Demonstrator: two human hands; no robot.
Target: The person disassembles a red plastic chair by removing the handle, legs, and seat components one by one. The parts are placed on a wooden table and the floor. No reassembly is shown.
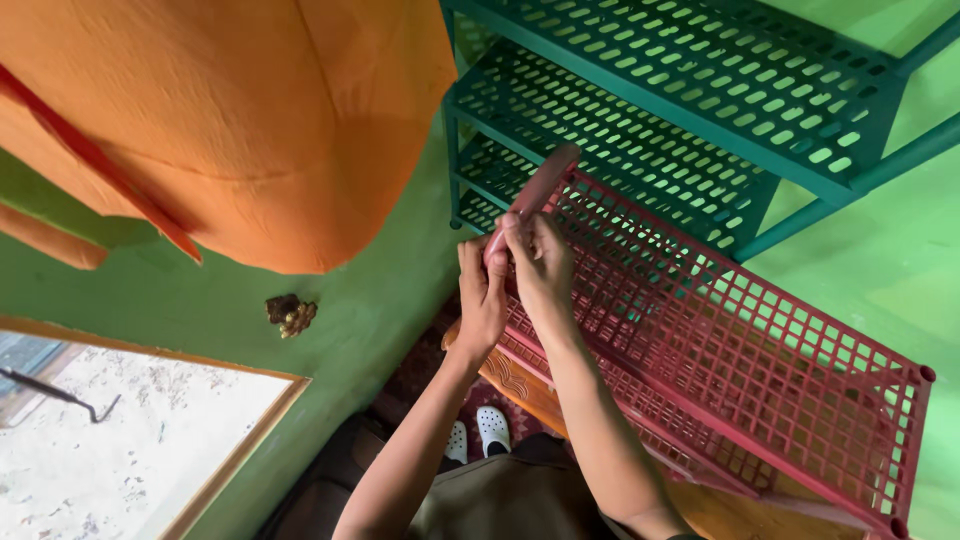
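While both hands meet at the near corner of the red slotted shelf panel (720, 340), the left hand (482, 300) and right hand (540, 262) each close their grip on a pink tube leg (535, 192), seemingly seating it there. The green rack (680, 90) stands just behind. To my eye, holding the leg square to its socket and pressing evenly would serve best.
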